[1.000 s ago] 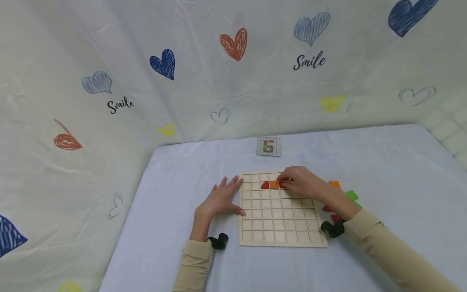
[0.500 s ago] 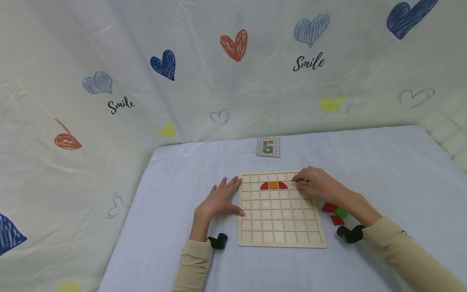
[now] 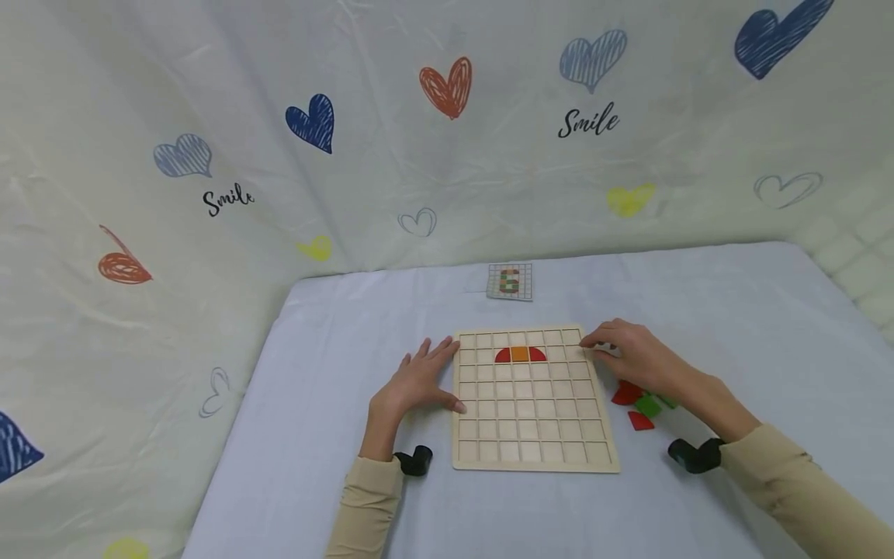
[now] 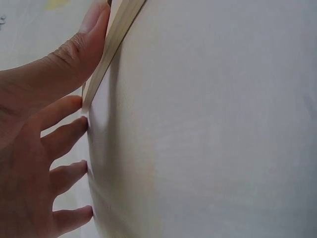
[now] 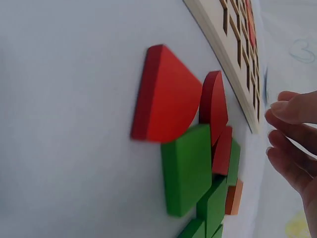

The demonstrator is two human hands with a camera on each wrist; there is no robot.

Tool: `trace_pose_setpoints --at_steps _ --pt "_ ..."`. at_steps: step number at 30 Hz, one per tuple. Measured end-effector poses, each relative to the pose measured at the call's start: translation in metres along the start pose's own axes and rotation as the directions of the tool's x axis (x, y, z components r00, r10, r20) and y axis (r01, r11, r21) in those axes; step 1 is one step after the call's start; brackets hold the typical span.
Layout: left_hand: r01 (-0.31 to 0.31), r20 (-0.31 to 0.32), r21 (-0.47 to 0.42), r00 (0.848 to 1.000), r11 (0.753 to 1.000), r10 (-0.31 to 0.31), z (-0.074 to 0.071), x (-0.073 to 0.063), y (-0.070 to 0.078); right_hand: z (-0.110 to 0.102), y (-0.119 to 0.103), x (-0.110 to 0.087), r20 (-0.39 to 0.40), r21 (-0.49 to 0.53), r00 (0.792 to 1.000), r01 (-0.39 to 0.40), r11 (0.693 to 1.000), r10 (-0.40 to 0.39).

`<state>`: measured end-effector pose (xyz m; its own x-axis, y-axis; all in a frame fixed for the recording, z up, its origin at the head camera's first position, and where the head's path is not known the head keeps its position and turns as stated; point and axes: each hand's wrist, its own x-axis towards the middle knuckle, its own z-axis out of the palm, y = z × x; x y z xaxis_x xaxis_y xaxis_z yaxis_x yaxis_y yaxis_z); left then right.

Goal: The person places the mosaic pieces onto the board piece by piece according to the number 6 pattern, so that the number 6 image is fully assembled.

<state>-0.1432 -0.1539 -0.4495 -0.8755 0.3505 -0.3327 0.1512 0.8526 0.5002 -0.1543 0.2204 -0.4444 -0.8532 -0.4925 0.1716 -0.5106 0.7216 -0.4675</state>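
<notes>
A pale wooden grid board [image 3: 538,409] lies flat on the table. In its second row from the top sit an orange square tile [image 3: 520,354] and, on either side of it, a red quarter-round tile [image 3: 502,355] and another red quarter-round tile [image 3: 537,355]. My left hand [image 3: 414,386] rests at the board's left edge, fingers spread, thumb on the rim. Just off the upper right edge is my right hand [image 3: 632,355], its fingers loosely bent with nothing seen between them. Below it lie loose tiles, among them a red quarter-round [image 5: 168,96] and a green square [image 5: 188,168].
A small pattern card [image 3: 510,282] showing a coloured figure on a grid lies behind the board. White cloth [image 3: 349,334] covers the table. Heart-printed fabric [image 3: 363,155] hangs at the back and left. Black wrist cameras [image 3: 417,461] sit under both wrists.
My right hand has left the right-hand red tile in the board and moved right, past the board's edge, towards the loose tiles. The left hand has stayed in place.
</notes>
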Motion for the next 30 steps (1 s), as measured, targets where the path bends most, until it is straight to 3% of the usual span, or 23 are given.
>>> trace_pose_setpoints --at_steps 4,12,20,30 --pt "0.001 0.003 0.003 1.0 1.0 -0.001 0.0 0.002 0.0 -0.003 0.005 -0.009 0.002 -0.012 1.0 -0.029 1.0 0.029" --pt "0.004 0.008 0.005 1.0 1.0 -0.004 0.0 0.002 0.002 -0.008 0.017 -0.027 -0.03 -0.044 0.999 0.012 0.999 -0.013" --pt "0.013 0.001 0.005 1.0 1.0 -0.013 0.001 0.001 0.002 -0.013 0.023 -0.036 0.061 -0.042 0.998 0.015 0.999 -0.012" --pt "0.006 0.003 0.007 1.0 1.0 -0.006 0.0 0.0 0.001 -0.012 0.024 -0.037 0.086 -0.053 0.996 -0.011 0.999 0.015"
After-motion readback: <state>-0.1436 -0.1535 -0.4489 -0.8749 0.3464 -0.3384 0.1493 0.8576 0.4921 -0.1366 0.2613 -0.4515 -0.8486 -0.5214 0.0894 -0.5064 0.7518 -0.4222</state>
